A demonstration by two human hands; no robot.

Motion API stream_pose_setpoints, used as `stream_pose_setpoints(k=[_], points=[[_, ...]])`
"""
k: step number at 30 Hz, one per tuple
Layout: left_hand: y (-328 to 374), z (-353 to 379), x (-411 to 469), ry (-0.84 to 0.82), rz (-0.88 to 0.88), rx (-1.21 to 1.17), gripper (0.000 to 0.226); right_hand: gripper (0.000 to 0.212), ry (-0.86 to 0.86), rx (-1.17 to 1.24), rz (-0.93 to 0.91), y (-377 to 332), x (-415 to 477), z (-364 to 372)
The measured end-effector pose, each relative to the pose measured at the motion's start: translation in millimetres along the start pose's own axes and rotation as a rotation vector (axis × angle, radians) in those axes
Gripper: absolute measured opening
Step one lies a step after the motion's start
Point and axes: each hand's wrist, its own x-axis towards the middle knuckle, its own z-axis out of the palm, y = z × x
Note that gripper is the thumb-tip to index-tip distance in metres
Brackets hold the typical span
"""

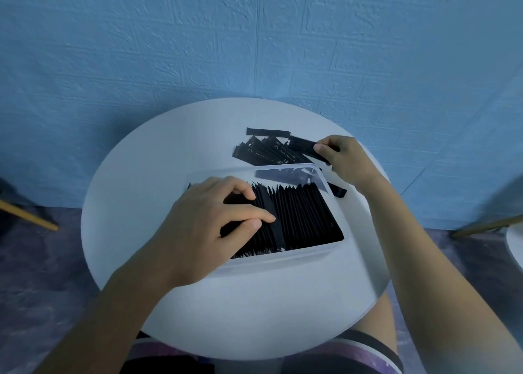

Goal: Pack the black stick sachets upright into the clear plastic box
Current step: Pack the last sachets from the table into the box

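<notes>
A clear plastic box [285, 256] sits in the middle of the round white table [232, 311]. It is packed with a row of black stick sachets standing on edge [302, 215]. My left hand [215, 218] is over the box's left part, its fingers curled round sachets in the row. Behind the box lies a loose pile of black sachets [268, 150]. My right hand [348, 158] is at the pile's right end and pinches one black sachet [304, 146] between thumb and fingers. One more sachet [339, 191] lies by the box's right wall.
A blue textured wall stands close behind the table. Wooden chair legs show at the far left [28, 216] and far right [486, 226]. A second white table's edge [515, 240] is at the right. My knees are under the near edge.
</notes>
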Motion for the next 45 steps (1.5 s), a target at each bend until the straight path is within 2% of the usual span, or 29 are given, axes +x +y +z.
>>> stream_pose_setpoints(k=[2, 5, 6, 11, 14, 17, 26, 37, 45], points=[[-0.1, 0.2, 0.3, 0.005, 0.003, 0.003, 0.032, 0.018, 0.015, 0.093, -0.016, -19.6, -9.9, -8.3], [-0.8, 1.8, -0.3, 0.018, 0.015, 0.017, 0.031, 0.027, -0.065, 0.346, -0.044, -55.1, -47.0, -18.4], [-0.9, 2.5, -0.5, 0.025, 0.018, 0.021, 0.03, 0.028, -0.084, 0.331, -0.06, -64.3, -62.7, -18.9], [-0.2, 2.2, -0.6, 0.022, 0.018, 0.032, 0.029, 0.028, 0.036, -0.218, -0.101, -88.4, -131.3, 8.1], [0.1, 2.7, 0.0, 0.019, 0.022, 0.046, 0.03, 0.027, -0.058, -0.357, -0.091, -97.9, -153.7, 19.4], [-1.0, 2.5, -0.4, 0.024, 0.027, 0.053, 0.03, 0.022, -0.202, -0.331, -0.088, -102.4, -159.1, 21.8], [-1.6, 2.6, -1.0, 0.009, 0.023, 0.053, 0.032, 0.022, -0.25, -0.237, -0.024, -94.8, -128.1, 18.0], [-1.9, 1.5, -1.5, 0.013, 0.033, 0.049, 0.033, 0.056, -0.587, -0.038, 0.011, -92.0, -98.3, 12.3], [0.1, -3.4, -1.2, -0.028, 0.042, 0.048, 0.033, 0.039, -0.641, 0.085, 0.039, -94.2, -100.1, 13.0]])
